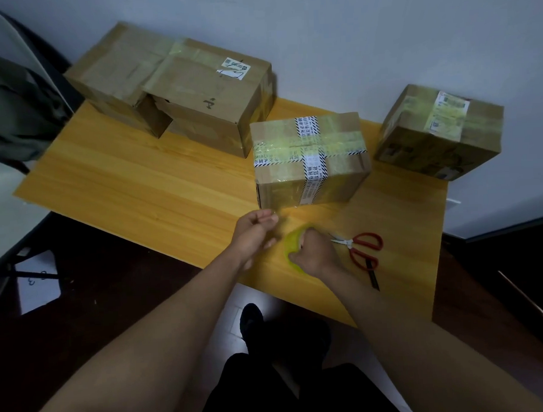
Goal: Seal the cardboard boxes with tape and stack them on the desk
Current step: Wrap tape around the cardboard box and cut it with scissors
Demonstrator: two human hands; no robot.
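My right hand (316, 253) grips a yellowish tape roll (292, 247) just above the wooden desk (144, 180). My left hand (255, 231) pinches the free end of the clear tape, drawn out to the left of the roll. Right behind both hands stands a cardboard box (308, 160) crossed with yellow and printed white tape. A second box (441, 133) with yellow tape and labels sits at the right rear. Two larger boxes stand at the back left: one (209, 99) with a loose front flap and a flatter one (118, 78) beside it.
Red-handled scissors (362, 248) lie on the desk just right of my right hand. A dark chair with cloth (14, 114) stands left of the desk. A wall runs behind the boxes. My legs and a shoe (252, 322) show below the desk's front edge.
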